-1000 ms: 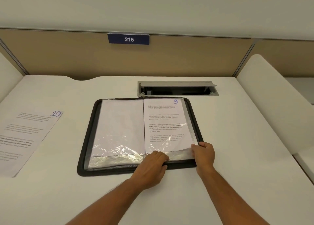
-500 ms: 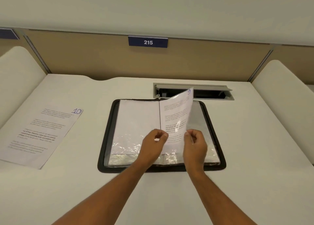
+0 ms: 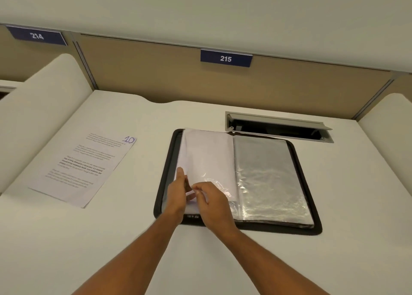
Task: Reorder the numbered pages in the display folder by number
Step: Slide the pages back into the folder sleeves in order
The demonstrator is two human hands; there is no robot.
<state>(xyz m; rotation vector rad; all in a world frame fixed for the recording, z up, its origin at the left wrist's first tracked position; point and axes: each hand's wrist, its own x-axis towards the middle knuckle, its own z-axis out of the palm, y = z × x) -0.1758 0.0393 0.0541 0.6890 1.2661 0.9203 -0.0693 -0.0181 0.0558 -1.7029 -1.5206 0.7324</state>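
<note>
Both hands sit at the near left corner of the open display folder (image 3: 289,147): left hand (image 3: 178,194) has its fingers straight, edge-on against the near part of the left-side sleeve (image 3: 207,156), thumb up, gripping nothing that can be made out; right hand (image 3: 213,200) is curled, thumb and forefinger pinching the clear plastic sleeve edge at the near end of that left page. Hands nearly touch each other. Left-side sleeve shows a blank white sheet back, no number visible on it. Right half of folder shows an empty-looking clear pocket (image 3: 269,178), shiny and wrinkled, grey backing, lying flat. Folder has a black zip border, lies flat on the white desk (image 3: 223,261), centre to right of centre, spine running near-to-far. Loose page marked 10 (image 3: 85,167) in purple at its far right corner lies flat on the desk well left of the folder, printed text up, slightly rotated, touching neither hand. Cable tray slot (image 3: 278,127) with lid open sits just beyond the folder's far right edge. Beige partition at the far edge carries blue label 215 (image 3: 225,58); blue label 214 (image 3: 36,35) far left. White curved side dividers left and right of desk.
</note>
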